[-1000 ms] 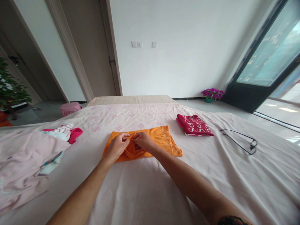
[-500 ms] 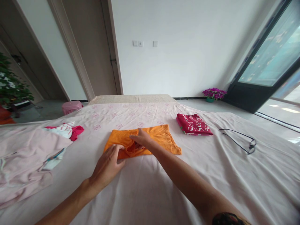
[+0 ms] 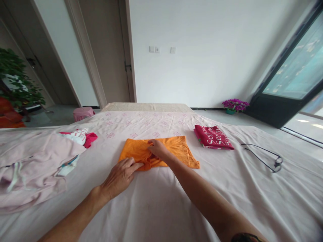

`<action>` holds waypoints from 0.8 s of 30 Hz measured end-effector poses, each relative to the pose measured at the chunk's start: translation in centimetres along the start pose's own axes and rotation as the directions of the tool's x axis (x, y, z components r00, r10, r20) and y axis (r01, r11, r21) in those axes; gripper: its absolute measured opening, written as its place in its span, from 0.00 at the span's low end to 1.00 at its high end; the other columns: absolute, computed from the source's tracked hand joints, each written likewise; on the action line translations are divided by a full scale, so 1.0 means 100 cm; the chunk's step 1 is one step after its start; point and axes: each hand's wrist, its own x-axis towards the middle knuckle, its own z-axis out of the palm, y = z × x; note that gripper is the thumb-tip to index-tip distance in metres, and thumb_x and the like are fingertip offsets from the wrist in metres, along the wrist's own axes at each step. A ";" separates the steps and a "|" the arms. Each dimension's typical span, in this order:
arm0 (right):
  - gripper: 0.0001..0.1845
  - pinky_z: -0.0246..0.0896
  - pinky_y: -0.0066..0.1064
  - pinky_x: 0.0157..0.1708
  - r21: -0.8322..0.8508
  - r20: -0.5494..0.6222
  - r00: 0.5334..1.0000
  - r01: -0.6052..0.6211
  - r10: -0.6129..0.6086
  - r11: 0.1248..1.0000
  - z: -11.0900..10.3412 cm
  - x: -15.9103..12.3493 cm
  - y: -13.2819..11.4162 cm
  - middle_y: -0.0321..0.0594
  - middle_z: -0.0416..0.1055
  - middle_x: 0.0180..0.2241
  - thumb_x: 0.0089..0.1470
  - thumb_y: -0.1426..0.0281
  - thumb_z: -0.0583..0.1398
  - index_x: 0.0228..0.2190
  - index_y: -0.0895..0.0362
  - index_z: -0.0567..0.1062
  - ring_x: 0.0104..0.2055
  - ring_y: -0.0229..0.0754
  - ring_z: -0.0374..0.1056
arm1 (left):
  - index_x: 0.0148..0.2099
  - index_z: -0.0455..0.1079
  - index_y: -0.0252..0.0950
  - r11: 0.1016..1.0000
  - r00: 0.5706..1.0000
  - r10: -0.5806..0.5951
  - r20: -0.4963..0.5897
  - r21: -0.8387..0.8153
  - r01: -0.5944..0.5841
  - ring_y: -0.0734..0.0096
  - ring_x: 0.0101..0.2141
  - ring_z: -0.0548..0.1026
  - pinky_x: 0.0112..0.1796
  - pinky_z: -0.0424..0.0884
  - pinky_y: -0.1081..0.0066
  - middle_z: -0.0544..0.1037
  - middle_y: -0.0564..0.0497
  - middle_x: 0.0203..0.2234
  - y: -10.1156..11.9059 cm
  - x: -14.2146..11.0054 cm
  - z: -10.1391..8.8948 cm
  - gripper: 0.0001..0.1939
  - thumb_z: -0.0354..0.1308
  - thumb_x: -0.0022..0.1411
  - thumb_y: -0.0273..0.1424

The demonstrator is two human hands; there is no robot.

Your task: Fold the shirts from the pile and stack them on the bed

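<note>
A folded orange shirt (image 3: 176, 146) lies flat on the bed in front of me, its near middle bunched into darker folds. My left hand (image 3: 122, 174) rests at its near left edge, one finger stretched over the cloth and the others slightly bent. Across the middle of the shirt reaches my right hand (image 3: 158, 149), fingers curled down onto the bunched fabric and pinching it. The fingertips of that hand are partly hidden by the hand itself.
A folded red cloth with white lettering (image 3: 214, 137) and black-framed glasses (image 3: 274, 159) lie to the right. A loose heap of pale pink clothes (image 3: 37, 164) spreads at the left, with a red and white garment (image 3: 80, 137) behind it. Everything rests on a pale pink sheet (image 3: 151, 208).
My left index finger has stretched out over the near edge, and the collar-like opening there is now flattened or covered. My right hand stays on the shirt's middle. The view has shifted slightly left.
</note>
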 end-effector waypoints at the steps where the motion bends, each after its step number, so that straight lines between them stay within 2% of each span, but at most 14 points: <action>1: 0.28 0.63 0.28 0.26 -0.015 -0.015 1.000 -0.005 0.004 1.000 0.000 0.000 -0.002 0.41 0.77 0.33 0.52 0.67 0.59 0.56 0.55 0.70 0.24 0.39 0.70 | 0.58 0.70 0.48 1.000 1.000 0.010 0.006 -0.001 -0.010 0.64 0.41 0.70 0.45 0.68 0.63 0.71 0.49 0.37 0.000 0.001 0.000 0.31 0.47 0.58 0.16; 6: 0.26 0.64 0.29 0.41 -0.178 -0.131 0.989 0.042 -0.066 0.983 -0.003 -0.003 -0.008 0.42 0.77 0.42 0.50 0.72 0.59 0.52 0.54 0.74 0.41 0.43 0.73 | 0.51 0.75 0.46 0.996 1.000 0.020 -0.009 -0.085 -0.020 0.67 0.40 0.69 0.43 0.68 0.66 0.69 0.51 0.34 -0.001 0.002 -0.001 0.27 0.47 0.58 0.15; 11: 0.28 0.62 0.34 0.48 -0.228 -0.152 0.988 0.005 -0.040 0.974 -0.003 -0.007 -0.009 0.48 0.75 0.48 0.53 0.72 0.55 0.56 0.57 0.69 0.51 0.48 0.71 | 0.42 0.74 0.40 0.993 0.998 0.013 -0.066 -0.119 -0.021 0.67 0.41 0.69 0.45 0.67 0.65 0.70 0.50 0.36 0.006 0.000 -0.002 0.19 0.49 0.58 0.15; 14: 0.36 0.61 0.38 0.51 -0.233 -0.107 0.992 0.033 -0.059 0.972 0.002 -0.012 -0.012 0.53 0.73 0.50 0.52 0.67 0.59 0.62 0.60 0.62 0.54 0.53 0.69 | 0.44 0.72 0.40 0.993 0.997 0.028 -0.078 -0.109 -0.036 0.65 0.43 0.69 0.47 0.67 0.64 0.71 0.49 0.40 0.012 0.001 0.001 0.15 0.51 0.60 0.18; 16: 0.43 0.62 0.39 0.52 -0.229 -0.085 0.992 0.072 -0.093 0.971 0.008 -0.014 -0.012 0.54 0.73 0.52 0.48 0.68 0.61 0.64 0.61 0.57 0.54 0.54 0.69 | 0.46 0.72 0.40 0.993 0.997 0.015 -0.075 -0.115 -0.024 0.66 0.42 0.70 0.46 0.68 0.65 0.72 0.49 0.39 0.014 0.002 0.004 0.15 0.51 0.62 0.20; 20: 0.45 0.60 0.36 0.56 -0.113 -0.095 0.984 0.137 -0.148 0.984 0.015 -0.011 -0.011 0.50 0.70 0.55 0.41 0.76 0.60 0.63 0.60 0.60 0.57 0.50 0.66 | 0.45 0.74 0.40 0.987 0.993 -0.029 -0.115 -0.158 0.011 0.68 0.40 0.71 0.43 0.69 0.68 0.72 0.50 0.35 0.015 0.008 0.007 0.15 0.48 0.65 0.21; 24: 0.44 0.59 0.35 0.58 0.107 -0.110 0.968 0.236 -0.224 0.966 -0.002 0.002 -0.015 0.48 0.68 0.57 0.37 0.79 0.58 0.60 0.62 0.65 0.58 0.48 0.65 | 0.46 0.75 0.40 0.979 0.978 -0.068 -0.198 -0.204 0.027 0.70 0.39 0.72 0.43 0.69 0.70 0.71 0.50 0.35 0.021 0.023 0.001 0.16 0.48 0.67 0.23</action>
